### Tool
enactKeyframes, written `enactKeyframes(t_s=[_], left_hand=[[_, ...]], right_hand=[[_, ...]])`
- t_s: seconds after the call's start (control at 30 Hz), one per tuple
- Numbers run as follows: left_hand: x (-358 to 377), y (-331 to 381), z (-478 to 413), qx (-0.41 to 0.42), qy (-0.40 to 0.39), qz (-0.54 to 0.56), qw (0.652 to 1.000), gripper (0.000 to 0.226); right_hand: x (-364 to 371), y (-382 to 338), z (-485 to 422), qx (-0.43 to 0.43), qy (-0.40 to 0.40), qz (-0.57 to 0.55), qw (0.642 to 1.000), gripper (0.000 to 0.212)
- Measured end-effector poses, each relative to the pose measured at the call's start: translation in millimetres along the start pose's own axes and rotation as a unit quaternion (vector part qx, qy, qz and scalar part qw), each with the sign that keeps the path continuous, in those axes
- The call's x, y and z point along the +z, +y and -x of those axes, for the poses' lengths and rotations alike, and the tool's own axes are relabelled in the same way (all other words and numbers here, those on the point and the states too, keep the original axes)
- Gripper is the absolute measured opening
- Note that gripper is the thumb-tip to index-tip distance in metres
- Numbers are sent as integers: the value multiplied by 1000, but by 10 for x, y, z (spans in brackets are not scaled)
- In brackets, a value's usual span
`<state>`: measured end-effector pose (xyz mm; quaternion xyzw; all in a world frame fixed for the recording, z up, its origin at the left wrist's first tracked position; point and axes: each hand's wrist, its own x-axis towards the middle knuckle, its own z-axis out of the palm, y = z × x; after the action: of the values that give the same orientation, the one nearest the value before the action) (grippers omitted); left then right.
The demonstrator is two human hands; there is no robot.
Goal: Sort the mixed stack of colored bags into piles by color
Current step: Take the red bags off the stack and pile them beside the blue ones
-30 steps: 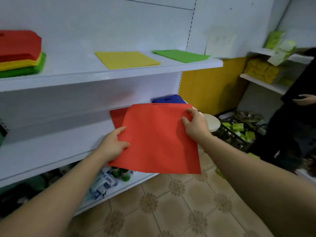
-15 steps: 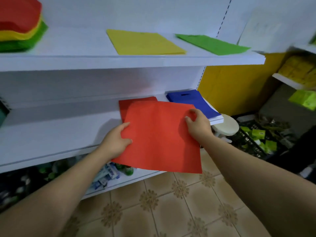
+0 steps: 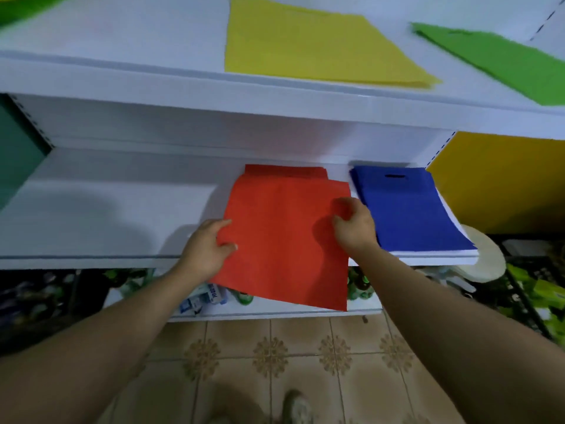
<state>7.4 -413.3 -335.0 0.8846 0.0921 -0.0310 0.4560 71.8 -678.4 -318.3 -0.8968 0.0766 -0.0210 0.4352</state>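
red bags (image 3: 284, 240) (image 3: 284, 172) 2 | blue pile (image 3: 409, 209) 1 | yellow bag (image 3: 312, 47) 1 | green bag (image 3: 501, 61) 1 | hands (image 3: 208, 250) (image 3: 356, 226) 2

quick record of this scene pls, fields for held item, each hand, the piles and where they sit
held: red bag, partly over the middle shelf, near edge overhanging
left hand: grips its left edge
right hand: grips its right edge
under its far edge: red pile
right of it: blue pile, same shelf
top shelf: yellow bag, green bag to its right

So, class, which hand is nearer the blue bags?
Right. The right hand holds the red bag just beside the blue bags; the left hand grips its opposite edge.
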Motion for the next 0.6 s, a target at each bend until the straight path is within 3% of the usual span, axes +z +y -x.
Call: enactKeyframes(t_s=[0.37,0.47,0.6], left_hand=[[605,-24,-773,-28,22,-107,994,74],[687,-120,-840,-88,-49,-141,985,96],[862,-270,-753,-45,-147,-271,950,114]], right_hand=[[452,579,-1243,-17,-110,30,993,47],[504,710,-1334,-5,-149,89,985,63],[537,939,-1274,-19,-178,168,969,77]])
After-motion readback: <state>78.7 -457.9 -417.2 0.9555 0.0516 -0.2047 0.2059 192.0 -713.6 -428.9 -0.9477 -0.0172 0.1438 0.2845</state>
